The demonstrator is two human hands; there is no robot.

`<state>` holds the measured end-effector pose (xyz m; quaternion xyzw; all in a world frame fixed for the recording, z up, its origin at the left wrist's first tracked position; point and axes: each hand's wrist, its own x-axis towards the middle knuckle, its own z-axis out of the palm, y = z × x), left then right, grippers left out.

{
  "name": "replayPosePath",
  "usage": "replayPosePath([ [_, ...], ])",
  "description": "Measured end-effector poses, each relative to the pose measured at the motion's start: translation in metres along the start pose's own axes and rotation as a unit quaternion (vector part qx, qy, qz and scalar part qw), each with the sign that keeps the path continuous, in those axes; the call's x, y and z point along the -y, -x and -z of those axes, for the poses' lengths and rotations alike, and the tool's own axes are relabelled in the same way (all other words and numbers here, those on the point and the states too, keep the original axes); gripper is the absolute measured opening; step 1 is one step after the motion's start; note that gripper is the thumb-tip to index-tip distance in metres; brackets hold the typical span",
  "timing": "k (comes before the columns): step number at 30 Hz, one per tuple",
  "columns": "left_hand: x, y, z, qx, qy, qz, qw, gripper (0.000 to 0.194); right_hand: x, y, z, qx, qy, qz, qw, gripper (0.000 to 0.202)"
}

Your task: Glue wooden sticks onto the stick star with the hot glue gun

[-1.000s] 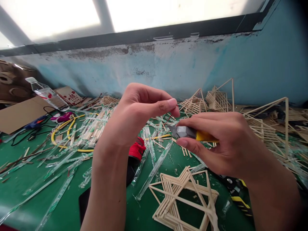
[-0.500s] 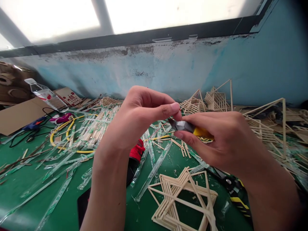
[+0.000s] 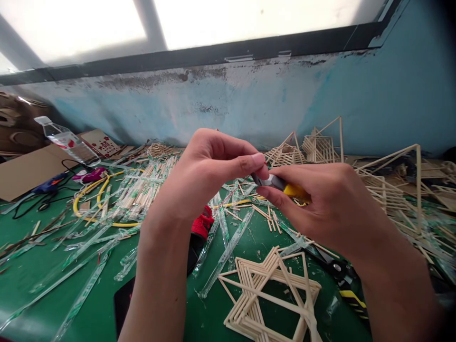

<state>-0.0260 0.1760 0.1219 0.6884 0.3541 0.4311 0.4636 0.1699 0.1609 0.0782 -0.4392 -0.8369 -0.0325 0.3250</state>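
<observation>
My left hand (image 3: 217, 166) is raised over the middle of the green table, thumb and fingertips pinched together; whatever sits between them is too small to make out. My right hand (image 3: 320, 204) is wrapped round a grey tool with a yellow handle (image 3: 296, 192). The tool's metal head touches or nearly touches my left fingertips. Below both hands, a star-shaped frame of stacked wooden sticks (image 3: 256, 294) lies on the table (image 3: 89, 294). Short cut sticks (image 3: 272, 218) lie just beyond it.
Black and yellow pliers (image 3: 344, 278) lie right of the star. More stick frames (image 3: 318, 147) stand along the wall. At left are a plastic bottle (image 3: 71, 145), a glue gun (image 3: 50, 184), a yellow hoop (image 3: 76, 204) and bundled sticks in wrappers (image 3: 146, 190). A red object (image 3: 202, 223) is beside my left wrist.
My right hand and the tool have shifted slightly left and up, closer to my left fingertips. My left hand keeps its pinch almost in place.
</observation>
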Motion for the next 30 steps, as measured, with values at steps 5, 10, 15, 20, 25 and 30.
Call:
replayPosePath([
  [5, 0.003, -0.001, 0.0, 0.006, -0.012, -0.025, 1.0, 0.017, 0.0, -0.001, -0.002, -0.025, 0.02, -0.024, 0.999, 0.04],
  [10, 0.006, -0.003, 0.001, -0.01, -0.033, -0.019, 0.999, 0.015, -0.004, 0.0, -0.003, -0.061, 0.06, -0.038, 0.996, 0.04],
  [15, 0.013, -0.01, 0.0, -0.004, -0.013, 0.014, 1.0, 0.014, -0.006, -0.001, -0.002, -0.075, 0.074, -0.045, 0.993, 0.038],
  [20, 0.015, -0.013, 0.0, 0.043, 0.024, 0.065, 0.997, 0.013, -0.007, -0.001, -0.004, -0.076, 0.093, -0.059, 0.991, 0.035],
  [25, 0.013, -0.011, -0.003, 0.047, 0.003, 0.078, 0.996, 0.017, -0.007, -0.001, -0.007, -0.069, 0.086, -0.074, 0.991, 0.038],
  [30, 0.018, -0.014, -0.008, 0.028, -0.023, 0.042, 0.998, 0.02, -0.006, -0.002, -0.009, -0.075, 0.072, -0.077, 0.992, 0.038],
])
